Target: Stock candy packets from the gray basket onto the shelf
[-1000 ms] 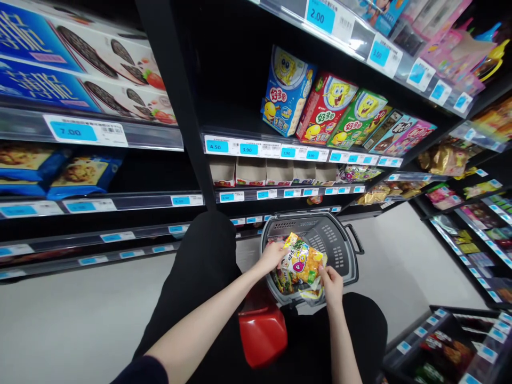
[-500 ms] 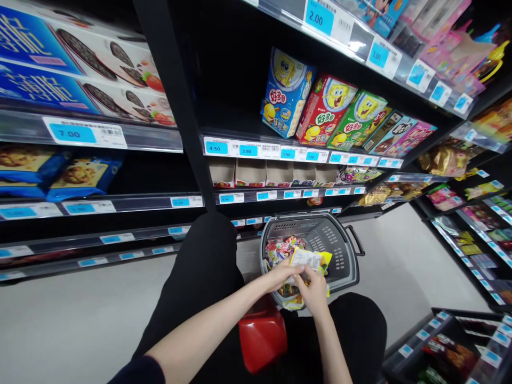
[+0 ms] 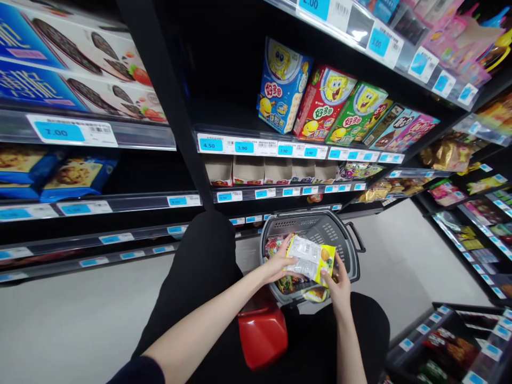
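Note:
A yellow and silver-white snack packet point(image 3: 307, 257) is held up over a grey shopping basket point(image 3: 353, 245), its printed panel facing me. My left hand point(image 3: 280, 263) grips the packet's left end. On the right end, my right hand point(image 3: 338, 276) closes with its thumb on the near face and its fingers at the edge. Beneath the packet, red candy bags point(image 3: 272, 246) lie in the basket's left part. Another yellow packet point(image 3: 315, 294) sits at the basket's near side, partly hidden by the one I hold.
I sit on a red stool point(image 3: 263, 337) with the basket on the floor between my knees. Ahead, a dark shelf holds a blue biscuit box point(image 3: 283, 85), a red box point(image 3: 325, 104) and a green box point(image 3: 358, 113). Open cartons point(image 3: 278, 170) stand one level lower.
My hands have moved apart along the packet, the right one shifting to its right end. The packet now lies spread flat, with more of its printed face showing.

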Motion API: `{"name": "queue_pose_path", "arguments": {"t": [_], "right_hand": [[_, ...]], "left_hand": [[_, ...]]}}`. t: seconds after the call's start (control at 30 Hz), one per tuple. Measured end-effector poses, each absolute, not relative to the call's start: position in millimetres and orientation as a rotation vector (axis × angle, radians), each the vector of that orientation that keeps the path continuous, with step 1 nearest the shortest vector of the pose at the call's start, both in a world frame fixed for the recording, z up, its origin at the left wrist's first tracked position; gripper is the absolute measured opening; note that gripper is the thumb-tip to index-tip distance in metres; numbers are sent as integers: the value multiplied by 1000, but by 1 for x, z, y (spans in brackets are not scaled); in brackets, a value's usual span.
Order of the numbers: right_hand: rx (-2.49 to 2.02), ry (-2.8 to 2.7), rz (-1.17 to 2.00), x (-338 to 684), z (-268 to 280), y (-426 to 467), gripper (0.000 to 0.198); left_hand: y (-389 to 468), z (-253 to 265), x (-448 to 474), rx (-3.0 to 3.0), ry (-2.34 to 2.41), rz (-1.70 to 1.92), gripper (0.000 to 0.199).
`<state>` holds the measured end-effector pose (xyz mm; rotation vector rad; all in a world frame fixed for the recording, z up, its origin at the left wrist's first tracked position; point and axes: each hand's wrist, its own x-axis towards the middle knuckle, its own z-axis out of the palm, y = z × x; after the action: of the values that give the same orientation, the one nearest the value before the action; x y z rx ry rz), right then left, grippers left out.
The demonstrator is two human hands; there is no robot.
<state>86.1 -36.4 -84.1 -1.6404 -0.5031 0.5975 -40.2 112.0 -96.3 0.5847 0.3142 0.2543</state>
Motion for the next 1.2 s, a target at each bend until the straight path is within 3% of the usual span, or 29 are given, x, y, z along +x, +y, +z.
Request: {"name": "queue_pose_path", "arguments": {"t": [0.1, 0.3, 0.43, 0.7, 0.83, 1.0, 1.2], "right_hand": [[-1645, -484, 503, 85, -82, -37, 82], [-1733, -501, 464, 88, -87, -41, 50], [-1693, -496, 511, 89, -89, -40, 47], [-1772, -489, 393, 95, -95, -38, 24], [-1823, -576, 421, 97, -91, -39, 23], [-1758, -612, 574, 98, -87, -42, 40], [-1683, -435, 540, 97, -93, -42, 28]], "left_hand": [[113, -100, -37, 741, 304, 406, 98], [121, -103, -37, 994, 451, 436, 64], [124, -101, -38, 995, 494, 430, 58], [122, -105, -37, 1343, 635, 477, 23], [123, -102, -39, 1415, 643, 514, 20], [125, -102, -38, 1335, 684, 509, 26], [122, -107, -35, 1159, 666, 505, 30]]}}
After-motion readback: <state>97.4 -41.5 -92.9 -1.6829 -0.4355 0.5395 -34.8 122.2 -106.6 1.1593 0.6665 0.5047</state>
